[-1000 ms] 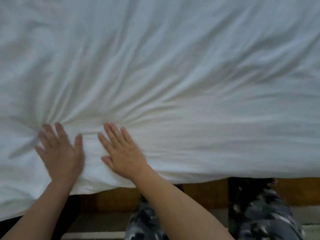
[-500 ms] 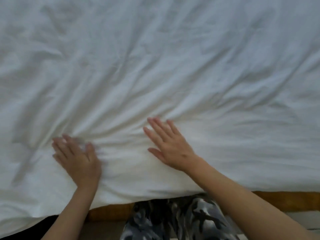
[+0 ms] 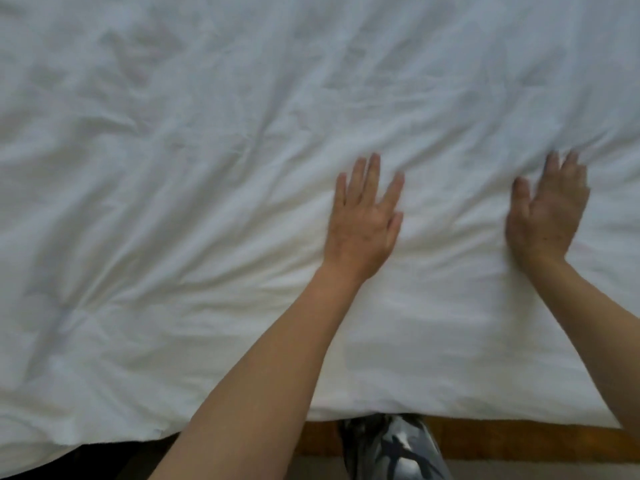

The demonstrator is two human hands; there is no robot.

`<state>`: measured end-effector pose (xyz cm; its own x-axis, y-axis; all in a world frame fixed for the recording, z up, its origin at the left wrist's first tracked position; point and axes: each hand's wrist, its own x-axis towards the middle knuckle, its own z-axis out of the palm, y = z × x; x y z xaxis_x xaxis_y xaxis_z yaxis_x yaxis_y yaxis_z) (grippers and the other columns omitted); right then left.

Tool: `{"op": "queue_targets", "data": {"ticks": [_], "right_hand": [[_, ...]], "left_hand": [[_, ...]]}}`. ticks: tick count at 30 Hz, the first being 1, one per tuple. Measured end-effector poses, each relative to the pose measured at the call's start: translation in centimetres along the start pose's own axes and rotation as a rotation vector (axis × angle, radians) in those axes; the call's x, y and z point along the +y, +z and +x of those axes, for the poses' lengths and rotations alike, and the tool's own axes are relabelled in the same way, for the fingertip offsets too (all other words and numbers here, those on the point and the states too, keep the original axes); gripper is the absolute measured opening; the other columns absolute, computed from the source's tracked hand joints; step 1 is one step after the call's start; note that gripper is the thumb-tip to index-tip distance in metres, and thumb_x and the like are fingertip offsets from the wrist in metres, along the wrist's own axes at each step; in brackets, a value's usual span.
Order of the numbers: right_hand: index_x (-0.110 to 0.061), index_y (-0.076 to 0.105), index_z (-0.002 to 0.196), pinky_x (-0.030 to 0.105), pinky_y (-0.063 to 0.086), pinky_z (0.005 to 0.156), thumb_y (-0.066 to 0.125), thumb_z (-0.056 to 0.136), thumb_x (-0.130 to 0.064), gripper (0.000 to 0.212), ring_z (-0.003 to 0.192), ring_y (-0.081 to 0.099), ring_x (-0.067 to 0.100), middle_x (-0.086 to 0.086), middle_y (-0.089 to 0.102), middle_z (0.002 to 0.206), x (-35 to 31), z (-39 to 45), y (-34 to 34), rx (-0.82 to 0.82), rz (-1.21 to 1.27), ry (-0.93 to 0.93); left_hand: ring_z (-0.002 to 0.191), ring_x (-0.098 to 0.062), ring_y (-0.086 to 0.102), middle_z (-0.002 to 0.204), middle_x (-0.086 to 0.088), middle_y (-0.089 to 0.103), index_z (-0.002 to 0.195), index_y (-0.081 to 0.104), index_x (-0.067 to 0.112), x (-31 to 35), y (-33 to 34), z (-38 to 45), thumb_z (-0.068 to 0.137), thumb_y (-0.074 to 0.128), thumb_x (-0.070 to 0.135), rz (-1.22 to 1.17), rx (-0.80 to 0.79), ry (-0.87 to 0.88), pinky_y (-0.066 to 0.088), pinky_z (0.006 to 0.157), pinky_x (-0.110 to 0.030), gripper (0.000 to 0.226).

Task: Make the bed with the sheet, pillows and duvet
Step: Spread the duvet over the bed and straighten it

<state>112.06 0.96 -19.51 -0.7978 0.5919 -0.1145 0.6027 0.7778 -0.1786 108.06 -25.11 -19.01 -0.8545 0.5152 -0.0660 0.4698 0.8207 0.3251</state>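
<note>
Duvet [image 3: 173, 202] stretches wrinkled leftward along the bed's near edge from both flat, pressing hands, left hand [image 3: 363, 230] nearer than right hand [image 3: 547, 216].

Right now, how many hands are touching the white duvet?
2. The left hand lies flat near the middle of the white duvet; the right hand presses flat farther right, near the picture's edge. None look hidden.
</note>
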Motion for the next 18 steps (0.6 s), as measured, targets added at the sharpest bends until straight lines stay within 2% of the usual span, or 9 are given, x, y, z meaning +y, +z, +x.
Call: {"op": "queue_targets", "data": {"ticks": [8,12,18], "right_hand": [[-0.013,0.016,0.153,0.047,0.003,0.117,0.021,0.096,-0.046,0.066,0.147,0.010,0.033,0.014,0.011,0.160,-13.1,-6.9,4.3,-0.091,-0.028,-0.182],[-0.014,0.011,0.154,0.046,0.001,0.118,0.014,0.095,-0.050,0.069,0.148,0.004,0.032,0.014,0.005,0.161,-23.1,-12.0,6.8,-0.151,-0.053,-0.263],[-0.017,0.006,0.154,0.042,-0.003,0.118,0.012,0.095,-0.053,0.070,0.148,-0.002,0.030,0.016,-0.001,0.161,-40.1,-22.3,11.9,-0.240,-0.075,-0.499]], "left_hand": [[0.146,-0.034,0.024,0.157,-0.017,0.027,0.149,0.038,0.012,-19.8,-3.8,-7.1,0.096,0.042,0.038,0.155,0.034,-0.188,0.011,0.119,-0.044,0.059],[0.147,-0.033,0.021,0.158,-0.014,0.024,0.150,0.034,0.013,-28.8,-6.7,-11.6,0.098,0.039,0.041,0.192,0.059,-0.270,0.009,0.119,-0.045,0.060],[0.147,-0.032,0.018,0.160,-0.013,0.021,0.152,0.028,0.014,-43.8,-10.8,-21.3,0.099,0.035,0.044,0.221,0.100,-0.442,0.006,0.119,-0.045,0.061]]}}
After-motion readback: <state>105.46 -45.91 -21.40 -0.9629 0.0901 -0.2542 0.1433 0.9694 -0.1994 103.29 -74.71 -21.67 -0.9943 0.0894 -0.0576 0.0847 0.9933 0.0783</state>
